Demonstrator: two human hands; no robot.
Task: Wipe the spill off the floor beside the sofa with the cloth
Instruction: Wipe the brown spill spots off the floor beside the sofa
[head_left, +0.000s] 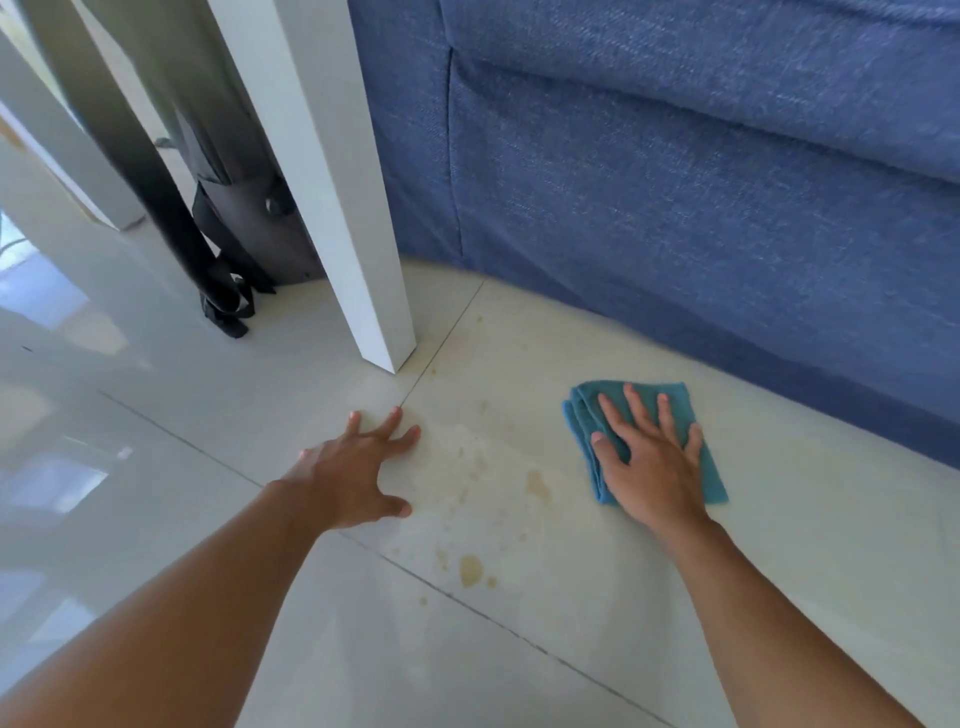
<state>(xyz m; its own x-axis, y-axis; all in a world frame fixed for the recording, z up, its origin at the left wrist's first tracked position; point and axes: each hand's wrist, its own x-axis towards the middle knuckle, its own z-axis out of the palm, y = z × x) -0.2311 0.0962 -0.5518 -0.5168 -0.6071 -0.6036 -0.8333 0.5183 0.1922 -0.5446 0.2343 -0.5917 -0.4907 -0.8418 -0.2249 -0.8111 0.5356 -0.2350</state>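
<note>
Our right hand (649, 462) presses flat on the folded cloth (584, 415) | left hand (353, 467) splayed on floor (805, 519) | tan spill (470, 569) between them.

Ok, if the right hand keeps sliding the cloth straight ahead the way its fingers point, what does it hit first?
Probably the sofa. The right hand lies flat on the cloth, fingers pointing up the bare floor toward the sofa's blue base; nothing shows between them.
</note>
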